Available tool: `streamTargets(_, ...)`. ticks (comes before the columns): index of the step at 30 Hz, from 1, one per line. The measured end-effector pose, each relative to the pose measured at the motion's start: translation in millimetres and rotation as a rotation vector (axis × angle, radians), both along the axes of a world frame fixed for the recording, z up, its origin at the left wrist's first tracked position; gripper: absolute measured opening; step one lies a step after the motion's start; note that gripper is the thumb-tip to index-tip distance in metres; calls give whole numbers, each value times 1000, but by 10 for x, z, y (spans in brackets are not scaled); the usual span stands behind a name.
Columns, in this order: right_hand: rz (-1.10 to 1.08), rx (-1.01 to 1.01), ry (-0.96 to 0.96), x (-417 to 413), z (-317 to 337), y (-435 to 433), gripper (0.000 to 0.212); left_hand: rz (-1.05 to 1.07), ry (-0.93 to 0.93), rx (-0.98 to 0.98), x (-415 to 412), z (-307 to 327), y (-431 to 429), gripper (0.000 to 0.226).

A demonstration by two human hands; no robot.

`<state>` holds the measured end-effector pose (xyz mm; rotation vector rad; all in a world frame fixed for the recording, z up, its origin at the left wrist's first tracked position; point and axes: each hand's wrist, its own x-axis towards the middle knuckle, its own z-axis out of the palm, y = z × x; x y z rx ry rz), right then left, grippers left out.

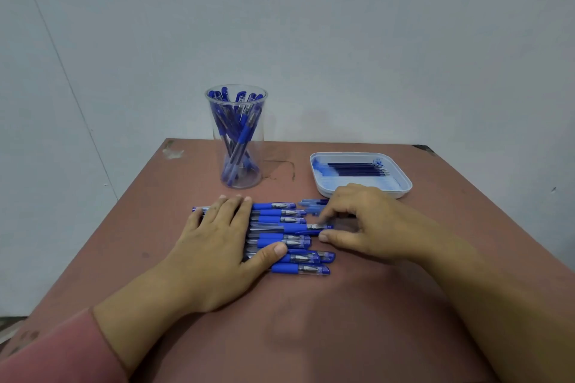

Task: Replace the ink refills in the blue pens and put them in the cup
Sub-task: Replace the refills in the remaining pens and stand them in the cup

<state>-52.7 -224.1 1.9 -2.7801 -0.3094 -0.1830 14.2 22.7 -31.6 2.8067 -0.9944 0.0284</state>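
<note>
Several blue pens [280,213] are pinned under flat fingers of the left hand [214,239], likely against rolling; at three o'clock one pen [295,228] is pinched by the right hand [367,224].

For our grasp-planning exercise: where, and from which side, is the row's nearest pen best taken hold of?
I'd pinch the nearest pen at its capped right end, coming from the near right: it lies flat and crosswise, its left end sits by the left hand, and nothing flanks its near side.
</note>
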Motion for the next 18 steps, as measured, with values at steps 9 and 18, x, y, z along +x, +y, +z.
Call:
streamTargets(9, -26, 197, -243, 42, -31, -9, 13, -155, -128, -276, 38, 215, -50, 82)
streamTargets(18, -50, 382, -414, 34, 8, -39, 30, -302, -56, -506, 185, 449, -412, 31)
